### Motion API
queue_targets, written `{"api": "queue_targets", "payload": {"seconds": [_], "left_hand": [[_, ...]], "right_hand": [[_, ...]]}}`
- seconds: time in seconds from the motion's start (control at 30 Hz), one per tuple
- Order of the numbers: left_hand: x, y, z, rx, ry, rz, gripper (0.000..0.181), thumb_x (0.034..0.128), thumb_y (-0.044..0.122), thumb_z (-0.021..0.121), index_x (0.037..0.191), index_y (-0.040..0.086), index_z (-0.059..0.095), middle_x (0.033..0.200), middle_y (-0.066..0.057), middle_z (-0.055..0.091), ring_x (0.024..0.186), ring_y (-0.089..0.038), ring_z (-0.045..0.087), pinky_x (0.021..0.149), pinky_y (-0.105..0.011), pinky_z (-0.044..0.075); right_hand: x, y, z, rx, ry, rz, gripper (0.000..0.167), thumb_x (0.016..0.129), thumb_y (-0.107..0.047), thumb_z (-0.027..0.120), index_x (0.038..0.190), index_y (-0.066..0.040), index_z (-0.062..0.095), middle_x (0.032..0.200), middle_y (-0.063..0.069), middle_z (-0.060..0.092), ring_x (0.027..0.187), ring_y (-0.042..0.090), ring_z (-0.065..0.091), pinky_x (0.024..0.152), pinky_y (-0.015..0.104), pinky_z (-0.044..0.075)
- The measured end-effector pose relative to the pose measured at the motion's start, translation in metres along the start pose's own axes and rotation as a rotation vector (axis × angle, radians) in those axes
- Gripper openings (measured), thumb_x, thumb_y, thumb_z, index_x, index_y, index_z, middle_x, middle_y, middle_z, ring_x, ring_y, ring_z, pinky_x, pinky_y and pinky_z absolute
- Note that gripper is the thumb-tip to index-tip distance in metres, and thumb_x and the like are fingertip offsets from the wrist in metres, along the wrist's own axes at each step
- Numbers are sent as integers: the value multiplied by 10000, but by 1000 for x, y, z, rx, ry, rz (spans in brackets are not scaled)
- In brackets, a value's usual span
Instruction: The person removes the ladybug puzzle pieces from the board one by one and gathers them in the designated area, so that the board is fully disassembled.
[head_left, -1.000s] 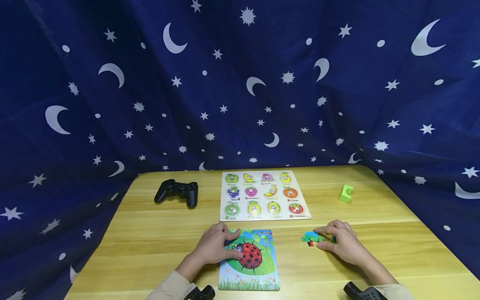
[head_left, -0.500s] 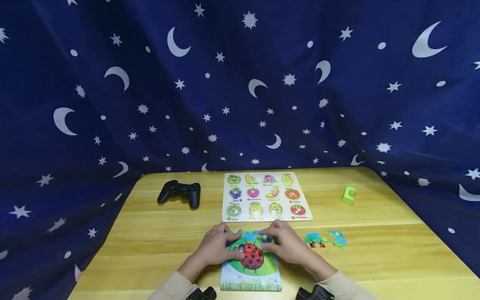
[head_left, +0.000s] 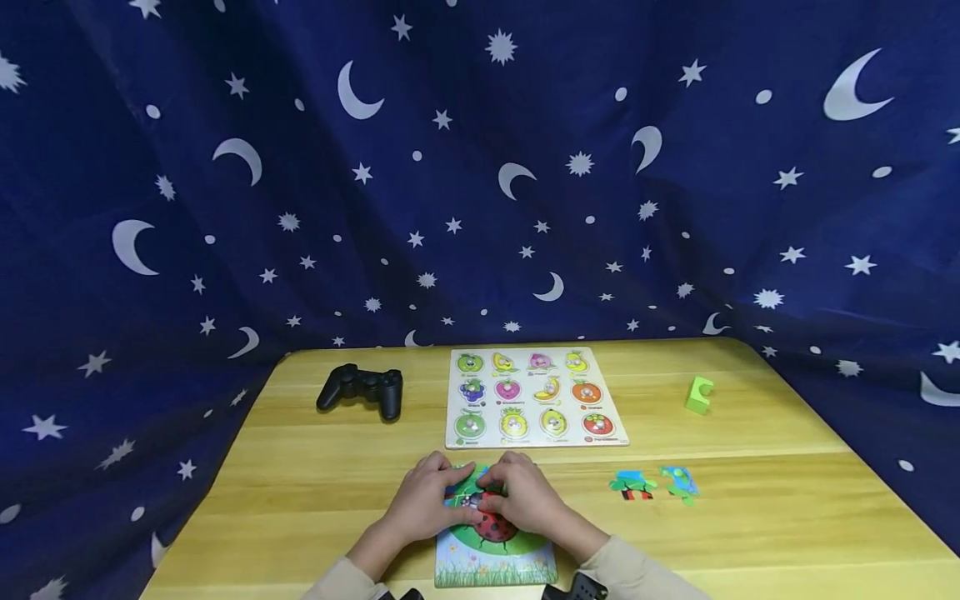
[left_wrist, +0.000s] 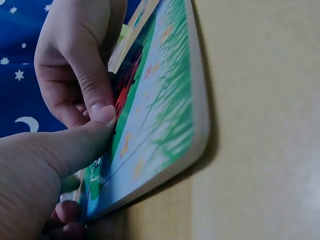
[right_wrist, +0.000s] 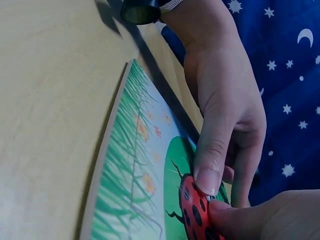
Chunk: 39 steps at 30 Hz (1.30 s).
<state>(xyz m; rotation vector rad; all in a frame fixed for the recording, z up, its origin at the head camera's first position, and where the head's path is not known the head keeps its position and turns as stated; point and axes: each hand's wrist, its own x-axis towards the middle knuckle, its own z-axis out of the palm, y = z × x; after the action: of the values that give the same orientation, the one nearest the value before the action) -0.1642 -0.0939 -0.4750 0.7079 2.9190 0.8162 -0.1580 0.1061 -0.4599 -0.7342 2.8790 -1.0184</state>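
A ladybug jigsaw puzzle lies flat near the table's front, grass along its lower border. My left hand holds it at the upper left, thumb across the face and other fingers about the top left corner. My right hand has come over its upper middle, with thumb and fingers bent down onto the ladybug. In the right wrist view the two thumb tips nearly meet. Whether a piece is pinched there is hidden. Two loose puzzle pieces, one red and black and one blue and green, lie to the right.
Behind the puzzle lies a fruit peg board. A black game controller sits at the back left, and a green notched block at the back right. A blue star-and-moon cloth hangs past the wooden table's far edge.
My right hand has left a loose piece on the right and moved left, first to the puzzle's upper right, then to its upper middle. My left hand has stayed on the puzzle.
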Motion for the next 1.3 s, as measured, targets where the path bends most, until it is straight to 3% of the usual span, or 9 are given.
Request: {"api": "queue_targets", "payload": {"seconds": [0.2, 0.43, 0.73, 0.97, 1.17, 1.3], "left_hand": [[-7, 1, 0, 33, 29, -104, 907, 720, 646, 758, 1396, 77, 558, 893, 43, 396, 771, -107, 322, 691, -276, 263], [-16, -2, 1, 23, 36, -151, 934, 710, 633, 775, 1383, 22, 558, 933, 14, 447, 765, -107, 347, 675, -265, 281], [-14, -8, 3, 7, 11, -129, 902, 717, 640, 769, 1346, 20, 583, 1013, -18, 520, 847, -123, 427, 717, -296, 350], [-12, -12, -1, 15, 18, -91, 908, 713, 654, 762, 1342, 22, 591, 991, -5, 519, 853, -117, 432, 731, -302, 365], [-12, -10, -2, 5, 36, -93, 901, 709, 649, 768, 1335, 26, 596, 1017, -20, 539, 873, -131, 457, 751, -328, 385], [-13, -9, -2, -13, 72, -109, 889, 696, 623, 793, 1332, 32, 601, 1025, -27, 529, 879, -135, 449, 763, -333, 375]], "right_hand": [[2, -1, 5, -24, 12, -15, 203, 790, -214, 820, 947, -94, 777, 863, -12, 606, 817, 136, 519, 706, 242, 413], [3, -5, 12, -16, -23, -32, 182, 790, -179, 817, 944, -90, 776, 873, -6, 618, 825, 125, 519, 703, 229, 405], [6, -14, 10, -38, -19, 48, 283, 744, -148, 846, 1000, -60, 763, 776, 0, 570, 708, 66, 431, 614, 221, 336], [10, -20, 7, -46, -34, 67, 309, 744, -147, 845, 1009, -12, 765, 800, 25, 593, 720, 83, 470, 604, 226, 372], [9, -21, 8, 2, -28, 79, 202, 754, -126, 832, 924, -28, 783, 836, 19, 647, 791, 120, 545, 678, 244, 434], [10, -19, 10, 50, -8, 68, 111, 755, -107, 824, 841, -61, 771, 822, 10, 632, 806, 119, 522, 709, 258, 415]]}}
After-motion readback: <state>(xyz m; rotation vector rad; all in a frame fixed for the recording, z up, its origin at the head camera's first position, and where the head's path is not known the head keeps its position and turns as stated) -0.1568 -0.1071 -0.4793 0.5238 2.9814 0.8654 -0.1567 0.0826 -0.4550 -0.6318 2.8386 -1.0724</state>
